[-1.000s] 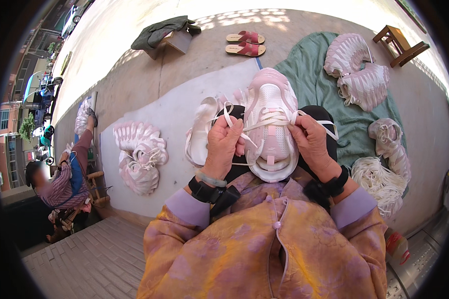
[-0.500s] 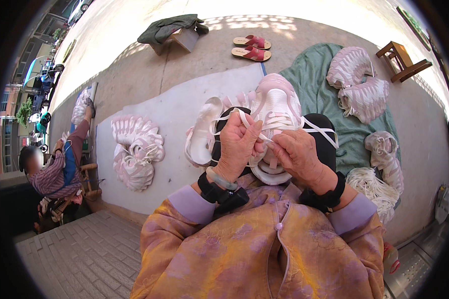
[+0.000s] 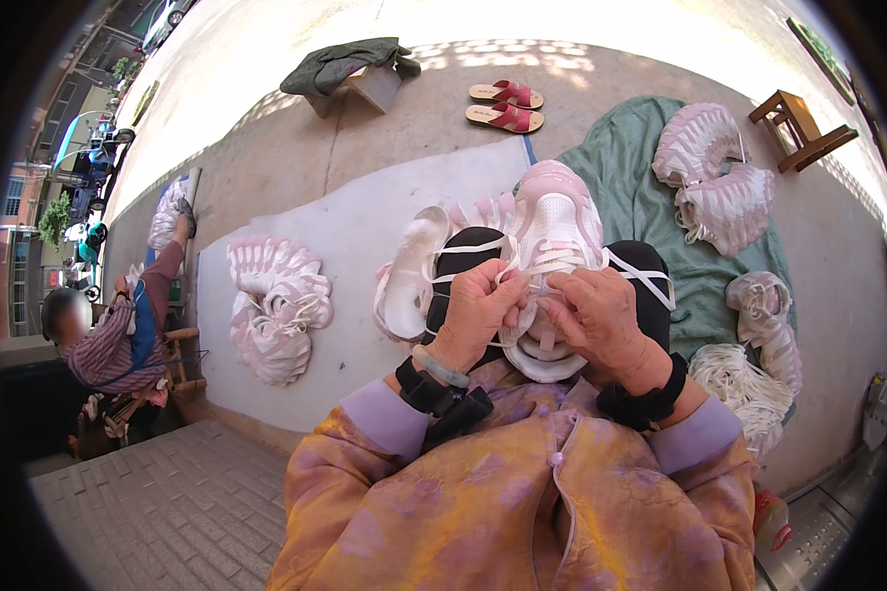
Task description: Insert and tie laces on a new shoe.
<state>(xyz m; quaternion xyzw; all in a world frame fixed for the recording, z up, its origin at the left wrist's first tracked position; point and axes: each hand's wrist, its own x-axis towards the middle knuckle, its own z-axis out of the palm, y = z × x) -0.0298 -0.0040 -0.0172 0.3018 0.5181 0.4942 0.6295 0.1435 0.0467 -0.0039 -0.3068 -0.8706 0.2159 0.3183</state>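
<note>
A white and pink sneaker (image 3: 559, 219) rests in my lap between my black-clad knees, toe pointing away and heel opening toward me. White shoelace (image 3: 643, 274) crosses its front, and loose lengths hang over both knees. My left hand (image 3: 475, 313) is closed at the left of the shoe's opening, thumb and fingers pinching the lace. Close beside it, my right hand (image 3: 606, 320) is closed over the tongue area, its fingertips pinched on the lace too. The fingers partly hide the upper eyelets. Another sneaker (image 3: 401, 286) lies on its side by my left knee.
Rows of sneakers (image 3: 281, 305) lie on a white sheet (image 3: 355, 207) at left. More sneakers (image 3: 724, 182) and a lace bundle (image 3: 744, 389) lie on green cloth (image 3: 611, 148) at right. Sandals (image 3: 506, 106), stools (image 3: 798, 128) and a seated person (image 3: 118, 340) are farther off.
My left hand has lowered from its raised lace loop and turned its fingers in toward the shoe. My right hand stays by the tongue. The whole view has shifted slightly.
</note>
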